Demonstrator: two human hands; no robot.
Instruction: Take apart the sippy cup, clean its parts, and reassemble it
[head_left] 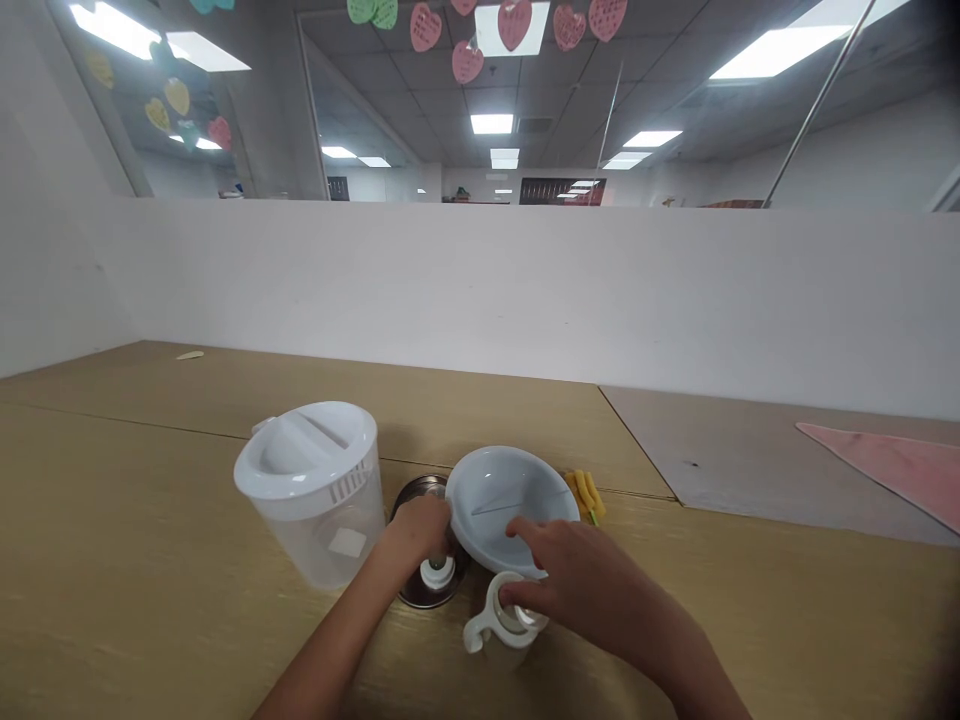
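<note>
We are observing the white cup (493, 622) nearest, on the table (187, 560); our right hand (574, 580) is spreading thumb and forefinger at its rim. Our left hand (424, 528) is reaching over the metal dish (424, 597), grip indeterminable. The white bowl (506, 490) is sitting beyond.

Dim overall — bright ceiling panels (493, 124), wide-angle warp, dark R edge.

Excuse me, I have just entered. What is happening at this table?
A person's left hand is over the metal dish, at the left edge of the white bowl. The right hand is at the handled cup, its thumb by the rim and forefinger over the bowl. A lidded container stands to the left.
</note>
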